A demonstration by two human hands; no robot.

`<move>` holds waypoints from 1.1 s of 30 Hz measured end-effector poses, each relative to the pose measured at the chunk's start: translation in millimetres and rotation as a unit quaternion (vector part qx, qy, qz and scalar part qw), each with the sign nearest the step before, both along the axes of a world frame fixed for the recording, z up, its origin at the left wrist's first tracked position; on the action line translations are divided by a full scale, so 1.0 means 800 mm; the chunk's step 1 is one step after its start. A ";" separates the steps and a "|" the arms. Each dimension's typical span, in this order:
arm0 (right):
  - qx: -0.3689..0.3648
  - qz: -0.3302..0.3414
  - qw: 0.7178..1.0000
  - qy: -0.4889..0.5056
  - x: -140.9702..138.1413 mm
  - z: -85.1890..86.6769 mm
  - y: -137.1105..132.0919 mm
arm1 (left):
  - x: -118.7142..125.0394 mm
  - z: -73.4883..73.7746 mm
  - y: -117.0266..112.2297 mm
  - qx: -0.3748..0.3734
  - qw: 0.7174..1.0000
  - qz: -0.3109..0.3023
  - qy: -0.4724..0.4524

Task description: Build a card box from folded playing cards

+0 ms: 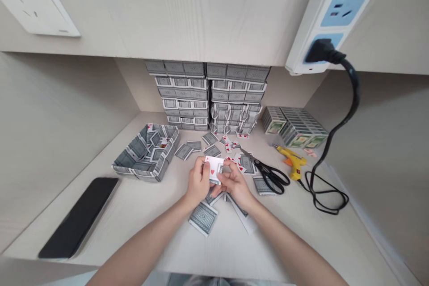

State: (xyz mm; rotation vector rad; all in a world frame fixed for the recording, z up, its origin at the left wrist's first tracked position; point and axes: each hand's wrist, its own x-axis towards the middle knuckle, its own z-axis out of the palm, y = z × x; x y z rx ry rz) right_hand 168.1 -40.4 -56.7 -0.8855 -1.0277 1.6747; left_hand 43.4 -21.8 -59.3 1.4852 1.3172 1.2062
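Held up between both hands is an ace of hearts playing card, face toward me, with its right edge folded. My left hand grips its left side, thumb on the face. At the right side, my right hand pinches the folded edge between thumb and fingers. Below the hands lies a folded card with a grey patterned back, and a longer card strip partly under my right hand. Several more folded cards and heart-faced pieces are scattered just beyond. Black-handled scissors rest open to the right, across some cards.
A card-built tray with loose folded cards stands left, behind a black phone. Stacked card-built boxes fill the back. Right are boxed card packs and a yellow glue gun. Its cord rises to a power strip.
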 end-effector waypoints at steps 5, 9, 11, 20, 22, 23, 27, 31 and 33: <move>-0.027 0.008 1.000 0.001 -0.002 0.003 -0.002 | -0.003 -0.004 0.003 0.005 1.000 -0.009 0.014; -0.025 -0.014 1.000 -0.001 -0.004 -0.003 -0.001 | -0.002 -0.004 0.005 -0.001 1.000 -0.015 -0.002; -0.024 -0.029 0.999 -0.002 -0.004 -0.005 0.000 | -0.001 -0.004 0.005 -0.012 1.000 -0.025 -0.011; -0.011 -0.037 0.999 0.011 -0.001 -0.004 0.000 | 0.003 -0.008 0.004 0.010 0.999 -0.033 -0.041; -0.012 -0.038 0.999 0.015 -0.001 -0.004 -0.001 | 0.003 -0.008 0.004 0.008 0.998 -0.030 -0.055; -0.012 -0.037 0.999 0.019 -0.001 -0.004 -0.001 | 0.003 -0.008 0.005 0.005 0.997 -0.031 -0.064; -0.018 -0.033 0.998 0.043 -0.001 -0.004 -0.001 | 0.003 -0.005 0.005 -0.012 0.995 -0.039 -0.090; -0.021 -0.033 0.998 0.058 0.001 -0.005 0.000 | 0.003 -0.003 0.006 -0.014 0.995 -0.049 -0.089; -0.025 -0.034 0.997 0.062 0.001 -0.006 0.001 | 0.003 -0.003 0.005 -0.001 0.996 -0.047 -0.081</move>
